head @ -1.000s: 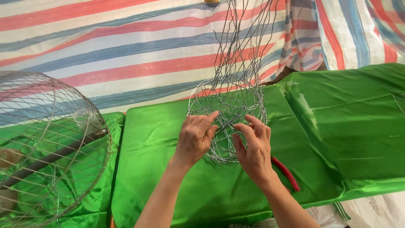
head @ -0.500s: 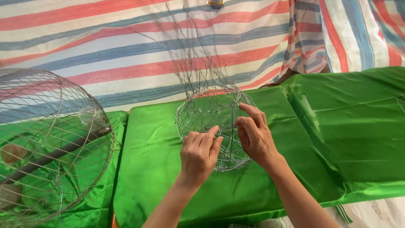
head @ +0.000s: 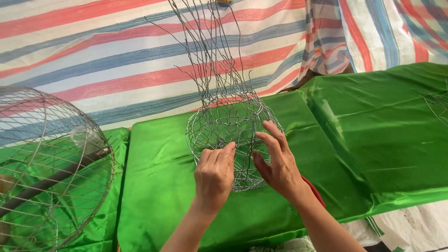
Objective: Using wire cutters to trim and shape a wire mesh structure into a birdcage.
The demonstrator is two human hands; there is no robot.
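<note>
In the head view, both hands sit lower on the wire mesh basket than half a second before, and the basket has turned so its round woven part faces the camera more squarely, with the loose wire ends rising straight up past the top edge of the picture. The left hand is curled, fingertips pinching the mesh at the near lower side. The right hand is spread wide, fingers laid flat against the basket's right flank, steadying it. The basket stands near the middle of the desk, which is covered in shiny green cloth.

To the right the green cloth runs broad and bare to the far edge, where a few stray wires lie. A red handle peeks out just under the right wrist. On the left a large finished wire cage crowds that side. A striped tarpaulin hangs behind
</note>
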